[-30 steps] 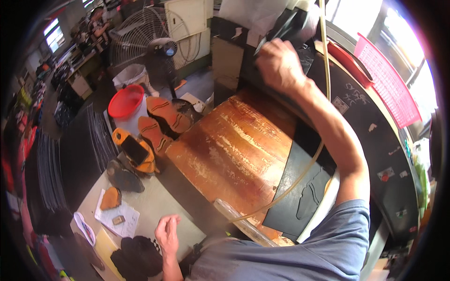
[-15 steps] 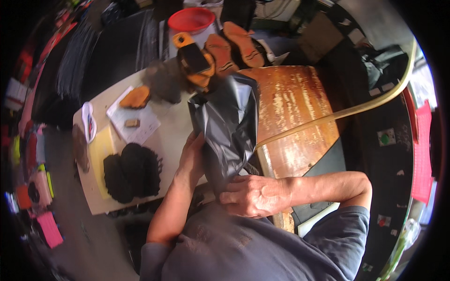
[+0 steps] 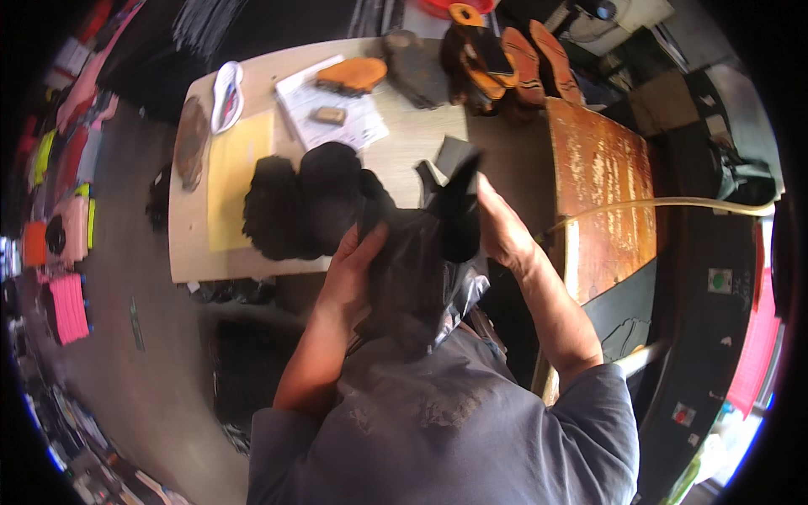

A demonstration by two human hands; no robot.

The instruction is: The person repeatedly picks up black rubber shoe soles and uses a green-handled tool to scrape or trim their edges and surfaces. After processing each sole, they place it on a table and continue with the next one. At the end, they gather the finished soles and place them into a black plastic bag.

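In front of my chest I hold a floppy, glossy black sheet [image 3: 408, 273], folded and hanging down toward my lap. My left hand [image 3: 358, 265] is closed on its left edge, thumb on top. At the right edge, my right hand [image 3: 509, 227] has its fingers pressed against a raised black flap; the flap partly hides the fingertips. Just beyond my left hand, a heap of dark, rough-edged black pieces [image 3: 295, 202] lies on the pale table [image 3: 223, 261]. A small grey piece [image 3: 454, 154] shows behind the sheet.
Orange [image 3: 353, 76], brown [image 3: 192, 143] and grey-brown [image 3: 415, 67] sole-shaped pieces and a white insole [image 3: 227, 97] lie about the table. Papers [image 3: 368, 126] and a yellow sheet [image 3: 240, 185] are there too. A yellowish hose [image 3: 673, 202] crosses the worn wooden board [image 3: 602, 185] at right.
My right hand has gone from the sheet's lower end up to its right side. The sheet has come down closer to my body and fallen open. My view has shifted left.
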